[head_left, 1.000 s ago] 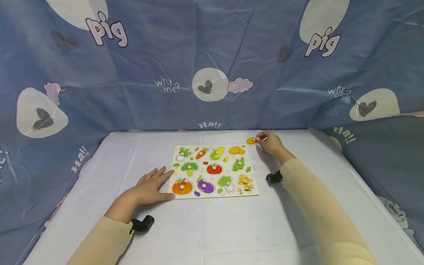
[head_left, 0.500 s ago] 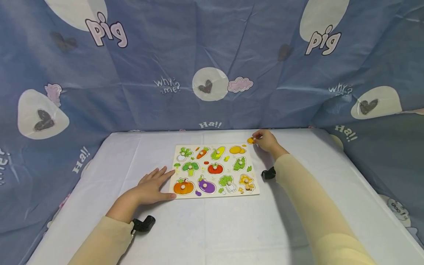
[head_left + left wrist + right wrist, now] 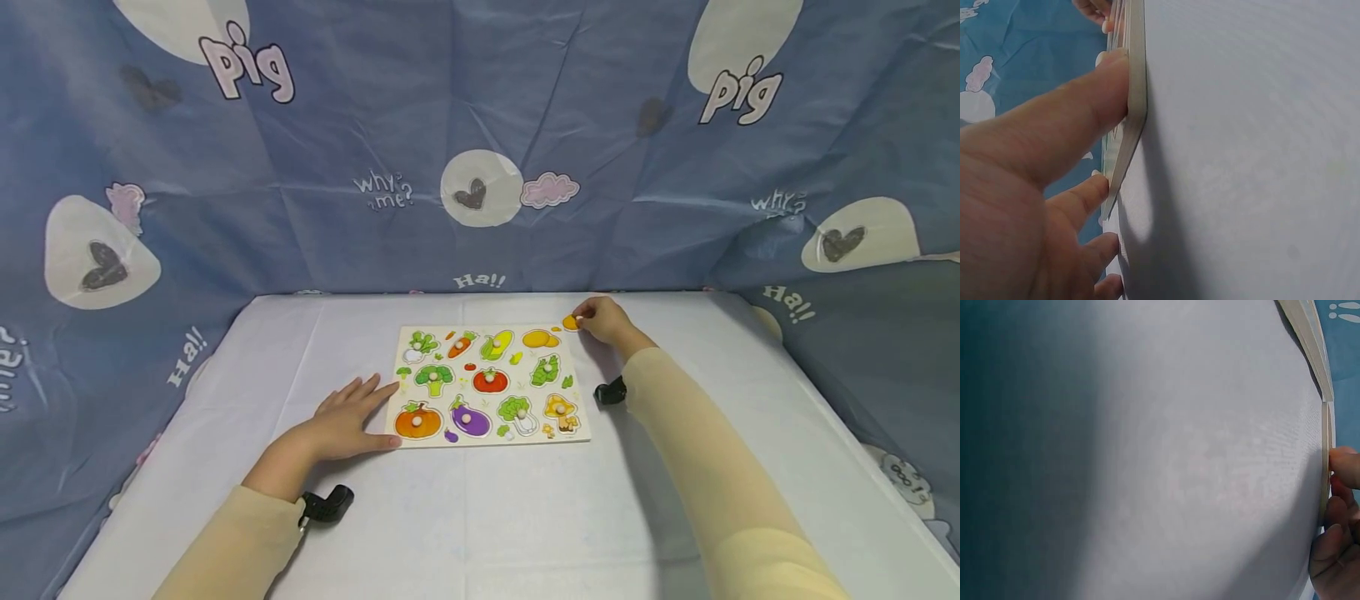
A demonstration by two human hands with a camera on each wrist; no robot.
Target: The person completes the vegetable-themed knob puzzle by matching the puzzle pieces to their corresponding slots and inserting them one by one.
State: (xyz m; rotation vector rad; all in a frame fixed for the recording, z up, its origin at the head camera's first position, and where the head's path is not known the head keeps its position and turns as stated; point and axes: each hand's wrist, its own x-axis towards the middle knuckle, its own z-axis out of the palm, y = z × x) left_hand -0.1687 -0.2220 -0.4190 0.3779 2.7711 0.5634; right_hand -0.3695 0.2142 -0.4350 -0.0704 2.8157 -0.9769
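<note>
A vegetable puzzle board (image 3: pixel 465 398) lies flat on the white-covered table. My left hand (image 3: pixel 347 423) rests at its left side with the fingers spread; the thumb (image 3: pixel 1079 109) touches the near left corner and the forefinger meets the left edge. At the far right corner, my right hand (image 3: pixel 606 322) pinches a yellow-orange potato puzzle piece (image 3: pixel 570 322) between thumb and fingertips. In the right wrist view this piece (image 3: pixel 1325 469) shows edge-on, close over the cloth beside the board's corner. The fingers partly cover it. A printed potato spot (image 3: pixel 540 338) without a knob shows on the board nearby.
Other knobbed pieces sit in the board, among them a tomato (image 3: pixel 491 381), an eggplant (image 3: pixel 471 420) and a pumpkin (image 3: pixel 417 422). White cloth (image 3: pixel 480 517) covers the table. A blue printed curtain (image 3: pixel 375 125) hangs behind and at both sides.
My right hand has shifted slightly left and its fingers now cover more of the potato piece, which stays near the board's far right corner. The left hand keeps its place on the board.
</note>
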